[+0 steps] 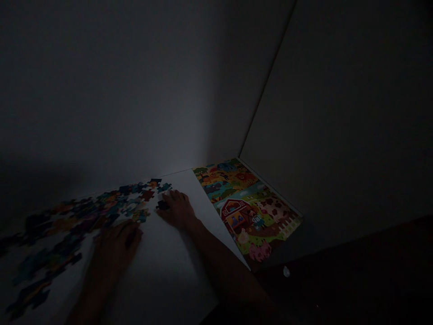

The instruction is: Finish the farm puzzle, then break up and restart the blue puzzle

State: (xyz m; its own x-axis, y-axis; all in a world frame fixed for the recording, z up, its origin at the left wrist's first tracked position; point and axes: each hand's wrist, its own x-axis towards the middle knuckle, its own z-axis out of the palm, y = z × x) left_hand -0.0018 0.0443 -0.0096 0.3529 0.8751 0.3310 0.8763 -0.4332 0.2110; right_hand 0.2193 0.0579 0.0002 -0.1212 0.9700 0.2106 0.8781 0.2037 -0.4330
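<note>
- Blue, orange and purple jigsaw pieces [81, 210] lie in a long, loose heap on a white surface [152, 266], running from the far left towards the middle; many overlap, and the shadow hides their printing.
- Left hand [117, 239]: palm down at the near edge of the heap, fingers bent and pointing away from the wearer. A dark patch shows by the thumb; I cannot tell whether it is a piece or shadow, nor whether the fingers hold anything.
- Just beyond that hand's fingertips lies a teal-and-yellow piece [141, 215], with a reddish-brown piece [148, 195] farther back.
- Between the hands, at the right hand's fingertips, is a dark piece [163, 205].
- Right hand [177, 210]: fingers curled, the gap to the thumb narrow, closed about that dark piece low over the white surface.
- Right of it lies a printed sheet [233, 201]: wild animals above; below, a red barn with blue shapes in its opening, a spotted cow, pink pigs.
- Farther right, lower down, sits a small pale object [286, 271], too dim to identify.
</note>
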